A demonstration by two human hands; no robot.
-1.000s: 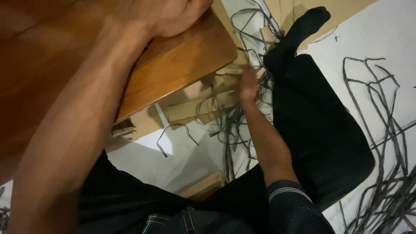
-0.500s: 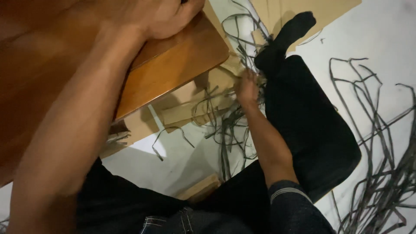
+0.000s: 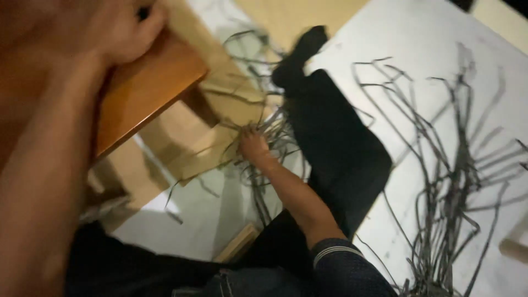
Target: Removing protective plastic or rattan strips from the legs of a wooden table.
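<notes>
Where thin grey strips (image 3: 269, 137) tangle (blurred), right hand (image 3: 254, 147)

The right hand (image 3: 254, 147) has sunk lower into the dark strips (image 3: 264, 137), while more strips (image 3: 445, 181) now show at its right.

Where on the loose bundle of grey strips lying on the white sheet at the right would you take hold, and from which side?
Grip the grey strips low down, where they draw together into a dense bunch near the bottom edge. Higher up they fan apart into single bent strands. Come from above, since they lie flat on the white sheet with nothing over them. The right hand is busy in another tangle.
</notes>
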